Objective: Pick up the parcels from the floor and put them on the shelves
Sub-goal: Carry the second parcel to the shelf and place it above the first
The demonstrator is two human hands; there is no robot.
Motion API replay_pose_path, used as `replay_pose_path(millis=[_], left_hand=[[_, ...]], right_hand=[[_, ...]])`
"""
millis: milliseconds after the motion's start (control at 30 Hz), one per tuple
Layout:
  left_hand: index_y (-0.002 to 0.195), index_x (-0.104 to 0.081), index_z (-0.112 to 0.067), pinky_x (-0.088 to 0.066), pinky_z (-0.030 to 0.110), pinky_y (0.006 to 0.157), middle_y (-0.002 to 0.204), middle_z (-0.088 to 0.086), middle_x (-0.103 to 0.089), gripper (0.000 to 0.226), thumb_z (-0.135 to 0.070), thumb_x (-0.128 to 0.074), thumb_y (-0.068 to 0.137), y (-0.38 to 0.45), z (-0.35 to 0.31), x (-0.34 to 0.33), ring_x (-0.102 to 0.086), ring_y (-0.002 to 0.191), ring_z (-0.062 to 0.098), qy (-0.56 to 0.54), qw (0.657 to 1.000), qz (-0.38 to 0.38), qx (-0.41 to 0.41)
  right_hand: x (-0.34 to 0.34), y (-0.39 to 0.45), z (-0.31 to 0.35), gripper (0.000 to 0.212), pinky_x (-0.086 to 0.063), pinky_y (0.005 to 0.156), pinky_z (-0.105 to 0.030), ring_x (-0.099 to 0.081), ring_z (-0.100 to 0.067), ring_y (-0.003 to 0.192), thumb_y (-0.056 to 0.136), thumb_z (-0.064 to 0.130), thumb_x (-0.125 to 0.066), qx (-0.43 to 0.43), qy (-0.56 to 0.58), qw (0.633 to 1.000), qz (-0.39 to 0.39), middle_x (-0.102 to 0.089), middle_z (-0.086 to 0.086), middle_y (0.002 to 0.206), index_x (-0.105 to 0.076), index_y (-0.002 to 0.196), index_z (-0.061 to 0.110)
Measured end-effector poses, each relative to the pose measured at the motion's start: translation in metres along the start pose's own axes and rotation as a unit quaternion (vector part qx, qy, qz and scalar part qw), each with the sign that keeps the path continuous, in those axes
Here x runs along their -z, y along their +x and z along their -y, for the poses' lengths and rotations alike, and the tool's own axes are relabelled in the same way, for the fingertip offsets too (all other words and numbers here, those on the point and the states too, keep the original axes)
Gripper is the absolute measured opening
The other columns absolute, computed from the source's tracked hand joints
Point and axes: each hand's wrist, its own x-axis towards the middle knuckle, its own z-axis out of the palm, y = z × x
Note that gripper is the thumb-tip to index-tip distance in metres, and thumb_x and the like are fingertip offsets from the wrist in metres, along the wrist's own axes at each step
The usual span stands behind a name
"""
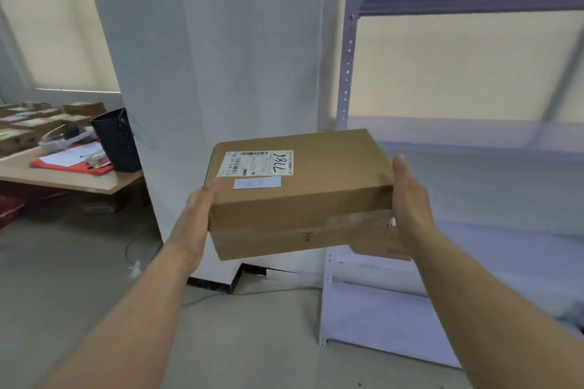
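Left hand (198, 215): we press it flat on the left end of the parcel (300, 196).
Right hand (407, 199): we clamp the right end with it.
Parcel: brown carton, held in the air before the shelves (474, 167).
Label (259, 163): white, barcode, handwritten "7786", printed "516 K20 00 056"; small print unreadable.
Counter (79, 181): far left, with dark bag (117, 140), papers, more cartons (34, 123).

2 bare forearms come up from the bottom edge, one on each side. No sleeve, glove, watch, ring or band shows on either. The left hand (197, 215) and the right hand (407, 199) are bare too, fingers long and slender. The thumbnail on the right hand looks short and plain. Nothing more of the person shows.
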Motion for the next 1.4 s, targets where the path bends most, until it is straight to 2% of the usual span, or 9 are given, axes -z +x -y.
replay_pose_path(millis=[100, 200, 367, 500, 600, 767, 1033, 1267, 1400], left_hand=[[0.131, -0.059, -0.025, -0.045, 0.034, 0.099, 0.131, -0.002, -0.064, 0.062, -0.056, -0.055, 0.077, 0.016, -0.02, -0.029, -0.059, 0.12, 0.015, -0.013, 0.998, 0.048, -0.024], [0.127, -0.063, -0.021, -0.046, 0.031, 0.089, 0.127, -0.001, -0.068, 0.056, -0.041, -0.057, 0.075, 0.031, -0.041, -0.061, -0.061, 0.118, 0.017, -0.008, 0.994, 0.097, -0.055], [0.129, -0.058, -0.017, -0.043, 0.03, 0.082, 0.133, 0.007, -0.062, 0.072, -0.038, -0.059, 0.061, 0.064, -0.056, -0.109, -0.057, 0.121, 0.026, -0.005, 0.992, 0.118, -0.038], [0.129, -0.057, -0.013, -0.042, 0.029, 0.079, 0.131, 0.009, -0.063, 0.077, -0.036, -0.057, 0.055, 0.09, -0.065, -0.157, -0.056, 0.121, 0.029, 0.001, 0.99, 0.138, -0.037], [0.131, -0.055, -0.013, -0.041, 0.03, 0.076, 0.131, 0.009, -0.061, 0.084, -0.037, -0.057, 0.05, 0.113, -0.073, -0.195, -0.055, 0.119, 0.028, 0.013, 0.988, 0.15, -0.033], [0.131, -0.054, -0.018, -0.042, 0.035, 0.086, 0.13, 0.008, -0.061, 0.085, -0.034, -0.06, 0.047, 0.157, -0.088, -0.258, -0.054, 0.122, 0.029, 0.032, 0.988, 0.147, -0.03], [0.127, -0.04, -0.015, -0.042, 0.034, 0.087, 0.103, -0.001, -0.056, 0.074, -0.023, -0.058, 0.056, 0.208, -0.097, -0.345, -0.054, 0.106, 0.022, 0.021, 0.996, 0.09, -0.018], [0.124, -0.039, -0.016, -0.047, 0.038, 0.095, 0.112, 0.004, -0.058, 0.06, -0.015, -0.072, 0.074, 0.251, -0.081, -0.367, -0.057, 0.107, 0.024, 0.048, 0.997, 0.054, 0.005], [0.131, -0.038, -0.014, -0.046, 0.038, 0.095, 0.115, 0.005, -0.057, 0.076, -0.016, -0.073, 0.064, 0.281, -0.08, -0.373, -0.055, 0.105, 0.023, 0.056, 0.997, 0.058, 0.01]], right_hand=[[0.032, 0.012, 0.011, 0.078, -0.041, 0.099, -0.047, -0.053, -0.034, 0.111, 0.089, 0.066, -0.022, 0.02, -0.003, 0.999, -0.033, -0.056, -0.013, 0.119, -0.056, 0.123, 0.005], [0.063, 0.027, 0.018, 0.08, -0.041, 0.085, -0.043, -0.053, -0.031, 0.097, 0.086, 0.069, -0.022, 0.034, 0.006, 0.998, -0.055, -0.058, -0.016, 0.11, -0.059, 0.112, 0.003], [0.105, 0.058, 0.022, 0.077, -0.042, 0.086, -0.044, -0.052, -0.032, 0.096, 0.086, 0.071, -0.021, 0.048, 0.004, 0.995, -0.086, -0.057, -0.014, 0.106, -0.057, 0.104, 0.005], [0.135, 0.095, 0.021, 0.083, -0.041, 0.086, -0.042, -0.051, -0.031, 0.097, 0.086, 0.072, -0.018, 0.05, -0.008, 0.993, -0.105, -0.055, -0.012, 0.109, -0.054, 0.119, 0.005], [0.158, 0.128, 0.019, 0.081, -0.042, 0.09, -0.046, -0.051, -0.031, 0.096, 0.086, 0.072, -0.019, 0.055, -0.004, 0.992, -0.114, -0.056, -0.013, 0.107, -0.055, 0.114, 0.005], [0.19, 0.195, 0.019, 0.08, -0.042, 0.084, -0.044, -0.051, -0.031, 0.091, 0.086, 0.072, -0.019, 0.06, 0.004, 0.992, -0.109, -0.057, -0.014, 0.103, -0.058, 0.105, 0.005], [0.218, 0.297, 0.01, 0.094, -0.042, 0.099, -0.049, -0.054, -0.033, 0.108, 0.08, 0.078, -0.021, 0.049, 0.01, 0.996, -0.08, -0.057, -0.013, 0.122, -0.052, 0.128, 0.004], [0.208, 0.351, -0.003, 0.08, -0.04, 0.074, -0.035, -0.053, -0.028, 0.101, 0.077, 0.073, -0.043, 0.035, 0.033, 0.998, -0.031, -0.056, -0.007, 0.113, -0.051, 0.121, 0.007], [0.202, 0.372, -0.003, 0.066, -0.041, 0.062, -0.03, -0.054, -0.021, 0.095, 0.075, 0.061, -0.059, 0.053, 0.035, 0.998, -0.019, -0.057, -0.001, 0.107, -0.05, 0.118, 0.012]])
